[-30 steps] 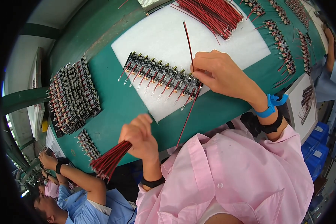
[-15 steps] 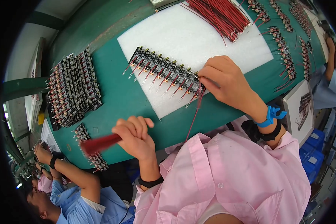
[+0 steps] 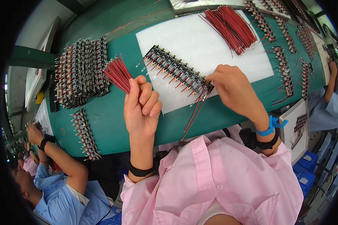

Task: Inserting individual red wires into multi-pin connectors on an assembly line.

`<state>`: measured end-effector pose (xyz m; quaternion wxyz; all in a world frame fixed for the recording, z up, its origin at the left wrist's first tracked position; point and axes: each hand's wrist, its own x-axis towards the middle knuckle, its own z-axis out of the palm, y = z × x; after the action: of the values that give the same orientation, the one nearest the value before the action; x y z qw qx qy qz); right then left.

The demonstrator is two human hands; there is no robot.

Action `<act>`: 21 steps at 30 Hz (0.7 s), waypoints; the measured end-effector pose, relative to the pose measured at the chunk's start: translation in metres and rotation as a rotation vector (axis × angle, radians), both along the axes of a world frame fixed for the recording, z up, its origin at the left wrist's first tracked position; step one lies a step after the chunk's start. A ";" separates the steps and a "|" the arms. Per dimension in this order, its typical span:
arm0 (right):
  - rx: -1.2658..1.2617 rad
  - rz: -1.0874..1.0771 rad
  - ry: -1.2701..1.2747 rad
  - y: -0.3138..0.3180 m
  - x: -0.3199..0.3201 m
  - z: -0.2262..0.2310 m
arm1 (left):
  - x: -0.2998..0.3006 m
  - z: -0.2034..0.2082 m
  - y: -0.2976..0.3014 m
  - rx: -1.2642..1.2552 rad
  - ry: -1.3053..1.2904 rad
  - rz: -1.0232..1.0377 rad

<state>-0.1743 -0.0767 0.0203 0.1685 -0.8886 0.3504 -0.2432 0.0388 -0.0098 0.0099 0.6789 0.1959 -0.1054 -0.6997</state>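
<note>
My left hand (image 3: 142,107) is closed around a bundle of thin red wires (image 3: 118,75), whose free ends fan out above my thumb. On the white foam sheet (image 3: 199,32) lies a long strip of small black circuit boards (image 3: 174,69), slanting down to the right, with short red wires along its near side. My right hand (image 3: 234,88) touches the strip's right end with thumb and fingers pinched together; whatever sits between the fingertips is hidden. From that end, longer red wires (image 3: 192,119) trail over the table edge toward my pink shirt.
A big pile of red wires (image 3: 231,30) lies on the foam's far right. Stacked board strips (image 3: 80,71) stand at left, a single strip (image 3: 85,135) below them. More strips (image 3: 284,71) lie right on the green table (image 3: 114,127). A co-worker (image 3: 67,191) sits at left.
My left hand has come up with the wire bundle, which now points upward rather than left. My right hand stays at the strip's end, where more long wire now hangs. The whole view has shifted slightly.
</note>
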 end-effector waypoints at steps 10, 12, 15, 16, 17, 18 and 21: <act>0.436 0.091 -0.293 -0.017 0.044 0.035 | -0.032 0.015 -0.032 -0.063 -0.102 -0.039; 0.366 0.129 -0.220 -0.017 0.051 0.031 | -0.040 0.016 -0.038 -0.062 -0.120 -0.029; 0.404 0.136 -0.282 -0.026 0.051 0.029 | -0.039 0.016 -0.043 -0.073 -0.152 -0.015; 0.422 0.139 -0.311 -0.028 0.051 0.028 | -0.038 0.015 -0.044 -0.085 -0.172 -0.012; 0.424 0.137 -0.313 -0.029 0.051 0.028 | -0.037 0.015 -0.047 -0.097 -0.192 -0.008; 0.435 0.118 -0.337 -0.029 0.052 0.028 | -0.036 0.016 -0.048 -0.098 -0.193 -0.007; 0.452 0.079 -0.384 -0.031 0.053 0.029 | -0.033 0.022 -0.053 -0.072 -0.347 0.020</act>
<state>-0.1217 -0.1074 0.0493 0.4348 -0.7793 0.3225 -0.3156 0.0060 -0.0632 0.0316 0.6641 0.2904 -0.2441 -0.6443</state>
